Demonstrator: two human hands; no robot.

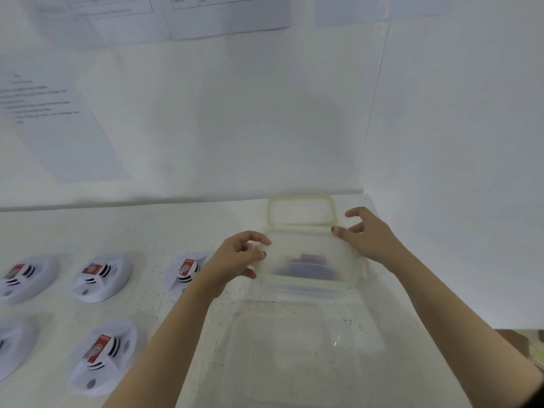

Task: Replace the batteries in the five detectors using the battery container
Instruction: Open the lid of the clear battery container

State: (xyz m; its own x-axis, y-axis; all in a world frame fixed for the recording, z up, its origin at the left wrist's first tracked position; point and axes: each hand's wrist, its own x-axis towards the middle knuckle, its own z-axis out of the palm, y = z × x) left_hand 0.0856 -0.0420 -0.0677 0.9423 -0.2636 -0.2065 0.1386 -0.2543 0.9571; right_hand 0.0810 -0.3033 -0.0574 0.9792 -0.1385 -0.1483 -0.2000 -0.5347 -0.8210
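Five detectors (pixel 101 276), two hands (pixel 241 257), one clear container (pixel 309 260), two green-rimmed lids (pixel 301 210).

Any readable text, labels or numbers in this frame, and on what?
None can be read.
Papers on the wall: printed lines, too blurred.
Sheets at top: tables, too blurred.
Red battery labels in the detectors: a round logo, illegible.
Battery container: no text visible.

A white speckled tabletop (pixel 182 290) meets a plain white wall (pixel 235 128) — printed paper sheets (pixel 53 113) hang at left and along the top (pixel 223 16), their text blurred. A clear acrylic panel (pixel 379 98) stands at right — edge glinting.
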